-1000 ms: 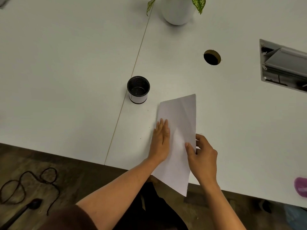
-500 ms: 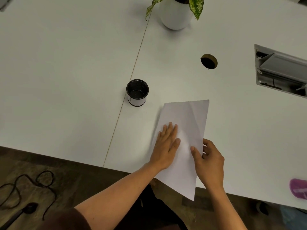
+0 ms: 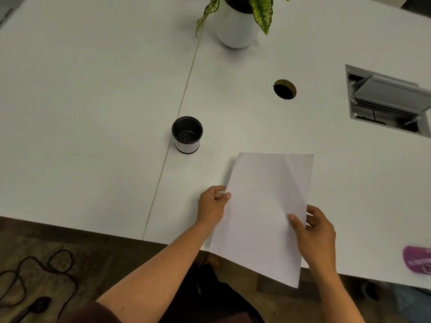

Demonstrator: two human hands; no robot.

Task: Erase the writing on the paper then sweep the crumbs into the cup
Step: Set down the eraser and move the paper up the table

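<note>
Seemingly the paper (image 3: 268,206) is showing blank; both hands, left (image 3: 213,203) and right (image 3: 313,231), are pinching its edges, while sweeping into the cup (image 3: 187,134) at ten o'clock is remaining.

Both forearms are bare, a dark maroon sleeve (image 3: 93,314) covers the left upper arm, and dark trousers (image 3: 210,297) show below.

White table (image 3: 93,89) seen from above. Both hands hold a blank paper (image 3: 265,206) whose near corner overhangs the table edge: left hand (image 3: 213,205) pinching its left edge, right hand (image 3: 313,231) gripping its right edge, thumb on top. A black-rimmed cup (image 3: 187,135) stands far-left of the paper, apart from it. Potted plant (image 3: 236,22) at far edge; round hole (image 3: 284,89) to its right.
</note>
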